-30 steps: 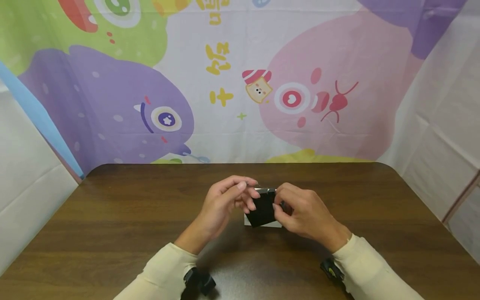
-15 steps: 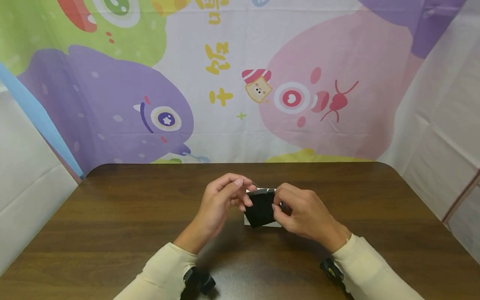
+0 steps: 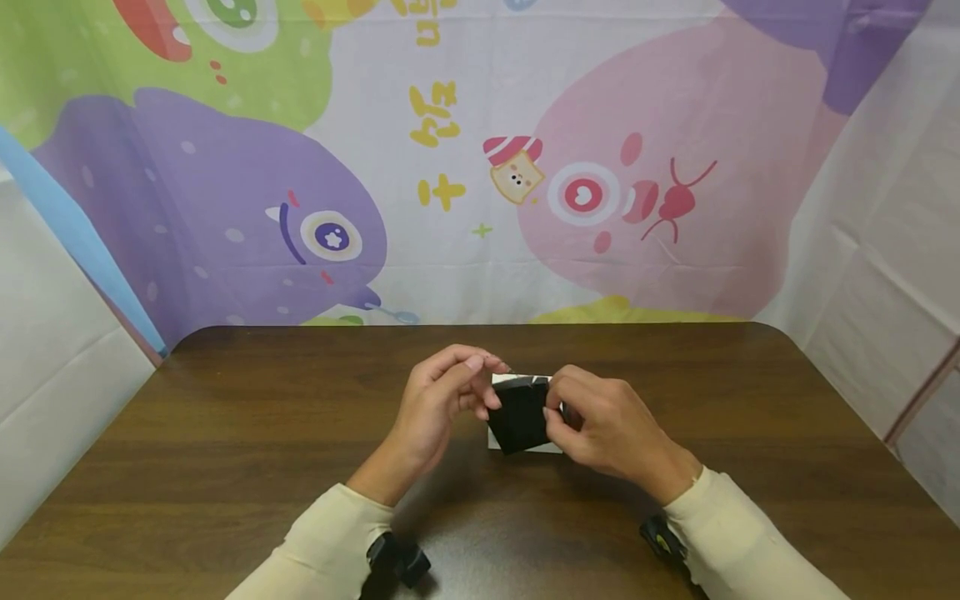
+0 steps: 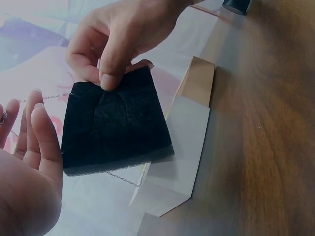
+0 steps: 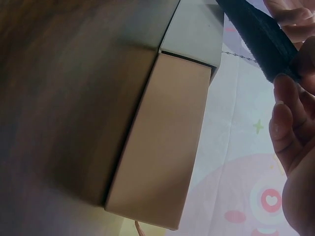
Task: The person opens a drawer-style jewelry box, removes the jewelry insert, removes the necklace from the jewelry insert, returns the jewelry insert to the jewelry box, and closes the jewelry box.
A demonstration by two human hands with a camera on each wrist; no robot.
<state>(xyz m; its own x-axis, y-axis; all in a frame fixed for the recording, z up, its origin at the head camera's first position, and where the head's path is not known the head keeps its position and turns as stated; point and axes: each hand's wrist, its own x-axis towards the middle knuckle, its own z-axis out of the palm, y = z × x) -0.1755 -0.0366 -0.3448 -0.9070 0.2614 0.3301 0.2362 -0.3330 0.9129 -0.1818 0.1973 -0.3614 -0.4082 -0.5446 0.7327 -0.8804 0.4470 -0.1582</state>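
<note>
My right hand (image 3: 611, 421) pinches the edge of a black, velvety square pad (image 3: 517, 417), holding it tilted above the table. A thin silver chain (image 4: 56, 97) runs from the pad's notched corner towards my left hand (image 3: 438, 404); another length hangs below the pad in the left wrist view. The left thumb and index finger pinch the chain, while the other fingers are spread beside the pad. Behind the pad lies a box with a white sleeve (image 4: 182, 132) and a brown inner part (image 5: 162, 137) that sticks out of it.
The box rests on a dark wooden table (image 3: 225, 450). A printed cartoon cloth (image 3: 465, 275) hangs behind the table's far edge, with pale side panels left and right. Black straps (image 3: 401, 562) sit at both wrists.
My left hand has drifted slightly left and up, away from the pad, with the chain in its fingers. The right hand and the pad have stayed almost still.
</note>
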